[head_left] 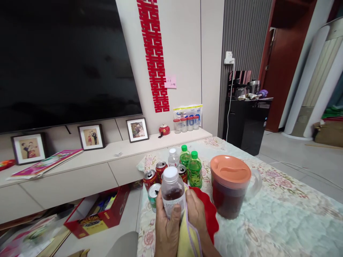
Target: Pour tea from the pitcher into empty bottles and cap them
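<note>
My left hand (167,223) is wrapped round a small clear plastic bottle (173,191) with a white cap and dark liquid low inside, held upright above the table's near edge. My right hand (197,214) presses a yellow cloth (187,239) against the bottle's right side. Just behind stand several red drink cans (150,177), one green can (153,194), two green bottles (195,169) and another clear white-capped bottle (173,157). A red scalloped plate (209,214) lies under my right hand.
A clear pitcher (230,185) with an orange lid and dark liquid stands to the right on the floral tablecloth (281,214). A low TV cabinet (80,167) with photo frames and jars runs along the wall. A red box (99,214) sits on the floor.
</note>
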`<control>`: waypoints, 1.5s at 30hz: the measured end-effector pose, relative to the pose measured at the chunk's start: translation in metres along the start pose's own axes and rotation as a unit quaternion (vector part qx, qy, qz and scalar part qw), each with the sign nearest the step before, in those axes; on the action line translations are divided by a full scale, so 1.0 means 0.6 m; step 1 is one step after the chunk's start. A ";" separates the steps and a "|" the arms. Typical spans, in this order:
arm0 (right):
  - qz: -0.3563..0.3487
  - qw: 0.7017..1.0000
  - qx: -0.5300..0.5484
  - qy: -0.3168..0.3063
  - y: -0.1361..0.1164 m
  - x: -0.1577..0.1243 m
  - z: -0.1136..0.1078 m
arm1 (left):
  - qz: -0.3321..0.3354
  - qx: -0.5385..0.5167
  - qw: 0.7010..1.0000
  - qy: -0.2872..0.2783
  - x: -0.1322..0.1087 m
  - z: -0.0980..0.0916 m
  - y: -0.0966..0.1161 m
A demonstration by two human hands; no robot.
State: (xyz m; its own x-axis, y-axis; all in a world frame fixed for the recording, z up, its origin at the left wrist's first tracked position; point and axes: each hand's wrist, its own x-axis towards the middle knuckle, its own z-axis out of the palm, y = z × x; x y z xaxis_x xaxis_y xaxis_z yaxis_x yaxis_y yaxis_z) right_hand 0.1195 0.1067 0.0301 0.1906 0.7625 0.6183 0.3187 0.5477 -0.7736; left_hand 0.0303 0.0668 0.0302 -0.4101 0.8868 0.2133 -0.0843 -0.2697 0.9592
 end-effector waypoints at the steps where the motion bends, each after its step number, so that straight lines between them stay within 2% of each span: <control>1: -0.002 1.000 0.003 0.001 0.000 -0.003 -0.001 | -0.002 0.008 1.000 -0.004 0.003 0.000 -0.002; 4: -0.030 0.999 0.005 0.012 0.000 -0.011 -0.008 | -0.020 0.025 0.999 -0.014 0.009 -0.002 -0.013; 8: -0.115 0.991 -0.023 0.059 -0.002 -0.017 -0.021 | -0.061 0.025 0.997 -0.038 -0.002 -0.001 -0.030; 11: -0.173 0.983 -0.025 0.055 -0.005 -0.013 -0.031 | -0.088 0.015 0.995 -0.046 -0.012 -0.002 -0.041; 13: -0.176 0.983 -0.010 0.045 -0.003 -0.006 -0.037 | -0.086 0.020 0.995 -0.045 -0.014 -0.003 -0.047; 17: -0.127 0.990 0.059 0.017 0.002 0.009 -0.045 | -0.059 0.023 0.996 -0.069 -0.018 -0.002 -0.047; 20: -0.013 0.990 0.144 0.005 -0.005 0.013 -0.046 | -0.037 0.014 0.998 -0.055 -0.032 0.008 -0.034; 23: 0.128 0.964 0.231 -0.030 -0.019 0.015 -0.043 | -0.027 0.010 1.000 -0.006 -0.050 0.022 -0.020; 26: 0.197 0.940 0.271 -0.063 -0.021 0.019 -0.039 | -0.018 0.022 0.999 0.020 -0.057 0.027 -0.011; 31: 0.188 0.956 0.189 -0.124 0.009 0.024 -0.032 | -0.029 0.043 0.999 0.003 -0.043 0.016 -0.007; 36: 0.179 0.960 0.152 -0.152 0.020 0.013 -0.012 | -0.022 0.041 0.999 0.029 -0.015 0.008 0.006; 41: 0.181 0.971 0.115 -0.106 0.021 -0.007 0.010 | -0.019 0.005 0.998 0.063 0.004 0.015 0.013; 45: 0.145 0.983 0.093 -0.056 0.022 -0.018 0.013 | -0.007 -0.008 0.997 0.073 0.013 0.024 0.010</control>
State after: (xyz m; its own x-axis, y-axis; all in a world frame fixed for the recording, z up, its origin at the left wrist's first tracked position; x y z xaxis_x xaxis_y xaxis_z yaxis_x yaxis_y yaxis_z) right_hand 0.1145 0.1085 0.0123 0.1419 0.9235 0.3563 0.0887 0.3466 -0.9338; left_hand 0.0396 0.0775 0.0402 -0.5357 0.8274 0.1687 -0.1061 -0.2642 0.9586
